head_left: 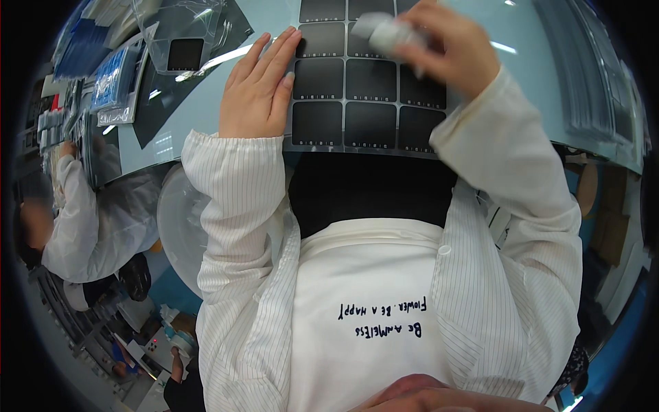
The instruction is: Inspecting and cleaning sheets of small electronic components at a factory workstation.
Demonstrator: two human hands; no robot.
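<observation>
A sheet of dark rectangular panels point(371, 79) in a pale-bordered grid lies on the glossy table at my front edge. My left hand point(259, 93) rests flat at its left side, fingers stretched out and pointing away, fingertips at the border. Over the far right panels, my right hand point(461, 51) is closed around a crumpled white wad point(386, 33) that looks like a cloth. Motion blurs this wad and the fingers, so I cannot tell whether it touches the sheet. My right hand and sleeve hide some of the panels on that side.
Clear plastic film with a small dark square point(185, 54) lies at the far left over a dark sheet point(159, 117). Stacked blue and white packets point(118, 79) stand farther left. A pile of clear sheets point(590, 82) sits at right. Another person in white point(103, 220) works at left.
</observation>
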